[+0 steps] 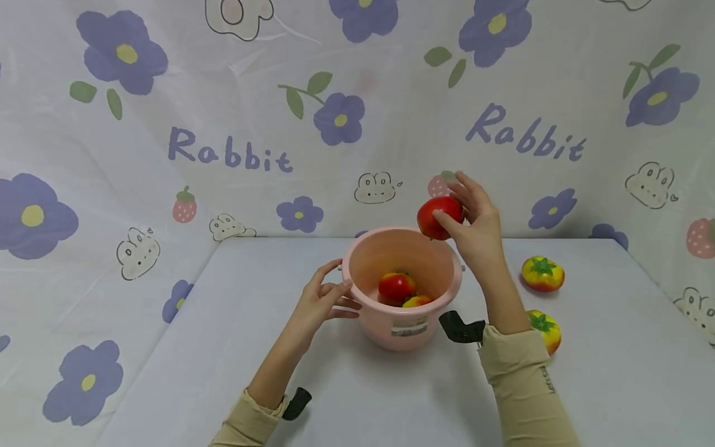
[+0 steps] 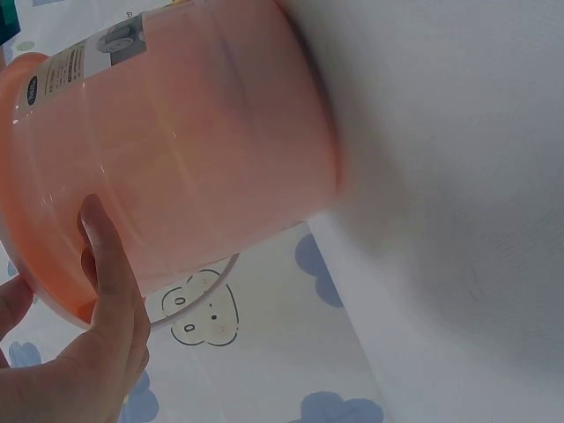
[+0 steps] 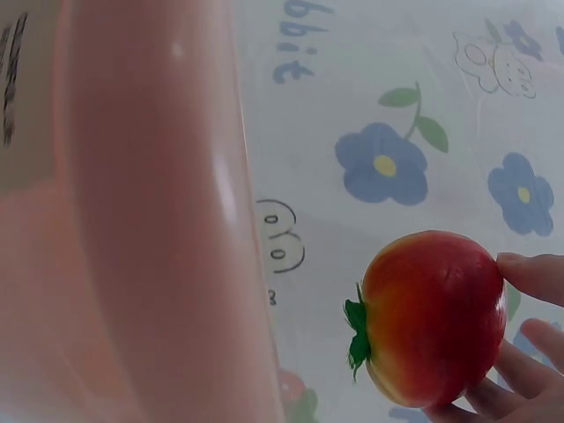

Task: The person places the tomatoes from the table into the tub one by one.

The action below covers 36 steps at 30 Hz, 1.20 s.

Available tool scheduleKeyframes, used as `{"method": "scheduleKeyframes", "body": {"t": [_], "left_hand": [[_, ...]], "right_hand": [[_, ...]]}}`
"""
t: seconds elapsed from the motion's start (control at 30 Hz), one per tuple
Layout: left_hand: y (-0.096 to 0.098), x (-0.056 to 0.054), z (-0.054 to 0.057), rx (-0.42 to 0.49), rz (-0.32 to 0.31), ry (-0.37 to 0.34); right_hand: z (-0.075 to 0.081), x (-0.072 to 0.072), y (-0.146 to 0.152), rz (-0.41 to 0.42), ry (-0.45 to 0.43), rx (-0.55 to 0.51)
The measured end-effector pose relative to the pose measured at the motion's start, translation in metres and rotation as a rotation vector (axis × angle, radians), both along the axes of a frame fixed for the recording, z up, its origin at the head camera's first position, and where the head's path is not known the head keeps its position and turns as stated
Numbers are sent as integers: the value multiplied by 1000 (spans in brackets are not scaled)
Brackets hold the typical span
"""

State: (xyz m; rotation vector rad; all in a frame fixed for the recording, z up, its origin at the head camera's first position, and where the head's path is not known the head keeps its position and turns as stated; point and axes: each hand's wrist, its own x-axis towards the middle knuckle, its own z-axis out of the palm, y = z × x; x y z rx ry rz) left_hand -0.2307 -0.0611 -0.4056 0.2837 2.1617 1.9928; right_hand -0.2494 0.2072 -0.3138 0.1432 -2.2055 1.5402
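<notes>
I logged one fruit [image 1: 437, 217], leafy end down, right hand [image 1: 478, 226] gripping; left hand [image 1: 326, 300] gripping bucket [image 1: 373, 330]; backdrop [image 1: 391, 112] reading "Rabbit".

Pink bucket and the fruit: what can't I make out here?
Head view: yellow fruit inside the bucket, partly hidden by its front rim; count unclear.
Head view: nearer loose fruit, partly hidden by the right arm.
Left wrist view: label print, too small to read.

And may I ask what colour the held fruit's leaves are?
The leaves are green, clearest in the right wrist view.
</notes>
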Motion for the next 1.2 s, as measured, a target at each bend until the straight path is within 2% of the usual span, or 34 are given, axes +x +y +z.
{"method": "scheduleKeyframes", "body": {"t": [0.47,0.7,0.97,1.2], "left_hand": [[1,-1,3,15,1,3],[1,0,5,0,11,-6],[1,1,3,-24,22,1],[3,2,1,-30,21,-18]], "right_hand": [[2,-8,-33,96,12,9],[1,-8,-52,140,-20,11],[-4,-3,-69,192,-83,-41],[-11,-1,-75,208,-95,-15]]}}
